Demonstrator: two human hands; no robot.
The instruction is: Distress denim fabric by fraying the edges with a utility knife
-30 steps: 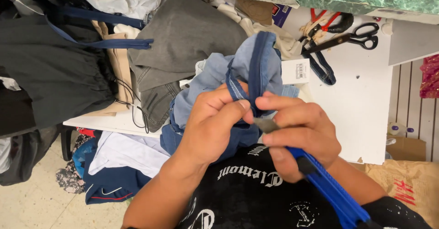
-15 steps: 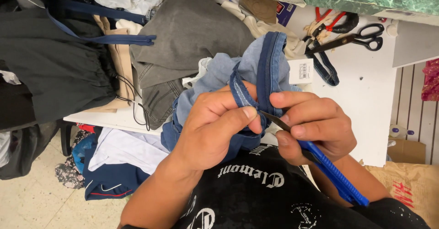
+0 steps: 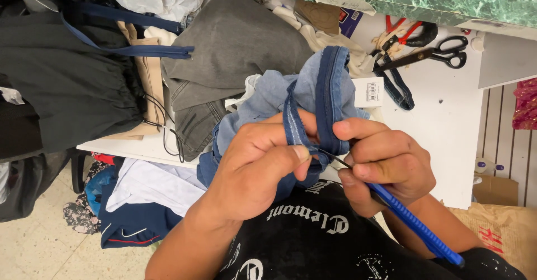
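The denim garment (image 3: pixel 313 93), light blue with a darker folded seam band running up its middle, is held bunched above the person's lap, just in front of the white desk (image 3: pixel 447 123). The seam band's long axis runs roughly up and down in the head view, from the top of the bundle down into the gap between the two hands. The left hand (image 3: pixel 260 165) clenches the fabric from the left, thumb pressed over a narrow strip of the seam, its fingers (image 3: pixel 293 154) wrapped around the cloth. The right hand (image 3: pixel 386 162) comes in from the right and grips a blue-handled seam ripper (image 3: pixel 411 221); its thin metal tip points leftward and slightly up and meets the seam right beside the left thumb. The handle slants down and to the right, past the right wrist. Both hands are touching the garment or very near it, the right one nearer the point of work through the tool. Both forearms rise from the bottom of the view over a black printed shirt (image 3: pixel 313 241).

Beyond the hands, on the desk, lie black-handled scissors (image 3: pixel 442 53), red-handled snips (image 3: pixel 403 31), a white paper tag (image 3: pixel 369 90) and a strip of dark denim (image 3: pixel 400 90). A grey garment (image 3: pixel 235 51) and black cloth (image 3: pixel 67 79) are piled to the left, with more clothes on the floor (image 3: pixel 33 246).
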